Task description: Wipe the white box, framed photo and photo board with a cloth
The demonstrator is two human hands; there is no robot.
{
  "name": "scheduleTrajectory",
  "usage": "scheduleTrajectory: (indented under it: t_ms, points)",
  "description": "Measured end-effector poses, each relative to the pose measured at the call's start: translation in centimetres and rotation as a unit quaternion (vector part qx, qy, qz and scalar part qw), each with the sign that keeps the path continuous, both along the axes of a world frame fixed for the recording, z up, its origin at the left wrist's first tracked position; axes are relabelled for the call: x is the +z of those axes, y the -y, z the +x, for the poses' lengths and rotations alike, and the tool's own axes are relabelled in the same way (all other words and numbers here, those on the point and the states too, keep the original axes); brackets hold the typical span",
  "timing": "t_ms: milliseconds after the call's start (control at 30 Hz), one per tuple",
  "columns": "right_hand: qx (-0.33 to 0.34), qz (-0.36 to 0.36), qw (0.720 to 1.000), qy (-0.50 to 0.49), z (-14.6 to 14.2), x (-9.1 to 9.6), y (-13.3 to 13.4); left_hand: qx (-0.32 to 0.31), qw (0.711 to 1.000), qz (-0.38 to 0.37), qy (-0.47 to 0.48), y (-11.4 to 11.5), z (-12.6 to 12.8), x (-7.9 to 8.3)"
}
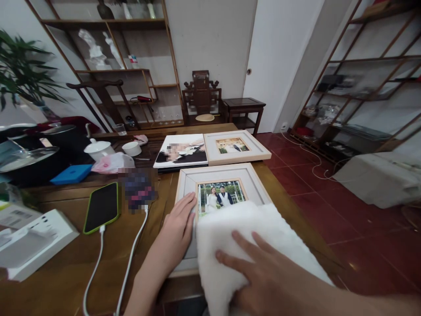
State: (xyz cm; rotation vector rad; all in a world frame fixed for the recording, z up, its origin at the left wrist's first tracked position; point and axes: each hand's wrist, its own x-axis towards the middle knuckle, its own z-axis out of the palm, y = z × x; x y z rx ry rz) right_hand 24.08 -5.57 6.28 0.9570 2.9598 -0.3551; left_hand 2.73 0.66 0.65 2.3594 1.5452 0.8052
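A light wooden picture frame (pixel 184 175) with a wide grey mat lies on the table, holding a photo (pixel 213 193) of a couple outdoors. My left hand (pixel 179 221) rests along its left side, fingers stretched out. Over the frame's lower right part spreads a thick, fluffy white cloth (pixel 263 215), hiding that part and some of the photo. On top of this cloth lies my right hand (pixel 251 259), with its visible fingers spread and touching it; its thumb side is partly hidden.
Behind lie a second frame (pixel 258 149) and a photo panel (pixel 162 153). To the left are a green-cased phone (pixel 101 206), white cables (pixel 133 245), a white box (pixel 59 237), a blue box (pixel 70 174), a teapot (pixel 98 149) and dark pots (pixel 29 162).
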Motion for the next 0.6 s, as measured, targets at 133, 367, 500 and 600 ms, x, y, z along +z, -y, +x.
scheduleTrajectory:
  t_ms: [133, 367, 500, 600]
  points:
    - [-0.028, 0.042, 0.999, -0.002, 0.2, -1.0, -1.6, -0.006, 1.0, -0.005, -0.01, 0.0, -0.1, 0.1]
    - [-0.098, 0.145, 0.984, 0.006, 1.1, -1.1, -10.3, -0.011, 1.0, 0.0, -0.005, 0.0, -0.2, -0.1]
    - [-0.112, 0.18, 0.977, 0.02, 0.2, -0.2, -14.1, -0.01, 1.0, 0.001, 0.0, 0.0, -0.2, -0.1]
    - [-0.103, 0.167, 0.979, 0.063, -0.7, 0.2, -13.9, -0.002, 1.0, -0.005, -0.002, 0.0, -0.2, -0.1]
